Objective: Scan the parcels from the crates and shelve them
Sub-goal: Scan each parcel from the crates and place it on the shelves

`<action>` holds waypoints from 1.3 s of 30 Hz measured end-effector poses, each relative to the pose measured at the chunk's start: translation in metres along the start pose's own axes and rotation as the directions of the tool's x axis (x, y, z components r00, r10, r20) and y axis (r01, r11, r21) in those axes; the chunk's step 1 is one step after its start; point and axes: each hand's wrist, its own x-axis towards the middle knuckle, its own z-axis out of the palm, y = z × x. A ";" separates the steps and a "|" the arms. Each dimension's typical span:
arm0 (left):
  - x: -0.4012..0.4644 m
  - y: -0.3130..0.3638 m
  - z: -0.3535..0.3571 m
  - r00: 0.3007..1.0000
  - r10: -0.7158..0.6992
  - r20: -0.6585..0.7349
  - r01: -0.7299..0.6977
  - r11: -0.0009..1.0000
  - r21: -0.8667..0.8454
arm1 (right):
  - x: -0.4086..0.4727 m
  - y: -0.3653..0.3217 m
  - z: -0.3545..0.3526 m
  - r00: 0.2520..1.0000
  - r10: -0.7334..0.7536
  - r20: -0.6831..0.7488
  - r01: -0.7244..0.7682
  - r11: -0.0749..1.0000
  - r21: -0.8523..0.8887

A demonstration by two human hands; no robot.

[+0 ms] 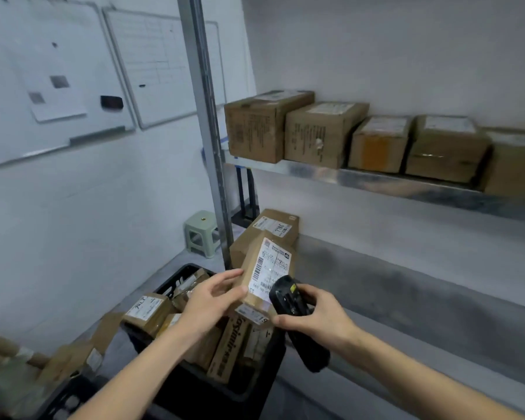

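My left hand grips a small brown cardboard parcel by its left side and holds it tilted, white barcode label facing me. My right hand grips a black handheld scanner, its head just right of the label's lower end. Below them stands a black crate with several more labelled parcels. One brown parcel lies on the lower shelf behind the held one. Several cardboard boxes stand in a row on the upper shelf.
A steel shelf post rises just left of the boxes. A green plastic stool stands on the floor behind it. Two whiteboards hang on the left wall. More cardboard pieces and another crate lie at the lower left.
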 end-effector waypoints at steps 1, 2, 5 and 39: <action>-0.003 0.006 0.001 1.000 0.007 0.012 -0.007 1.000 0.010 | -0.010 -0.006 -0.006 1.000 0.002 -0.012 -0.002 1.000 -0.008; -0.008 0.017 0.005 1.000 0.017 0.026 -0.017 1.000 0.010 | -0.023 -0.013 -0.013 1.000 -0.002 -0.027 0.001 1.000 -0.026; -0.025 0.042 0.016 0.997 0.058 0.049 -0.060 0.998 0.037 | -0.063 -0.032 -0.033 0.998 0.001 -0.065 -0.011 0.989 -0.145; -0.164 0.224 0.123 0.924 0.306 0.229 -0.334 0.938 0.094 | -0.308 -0.150 -0.204 0.930 -0.038 -0.365 -0.328 0.359 -0.874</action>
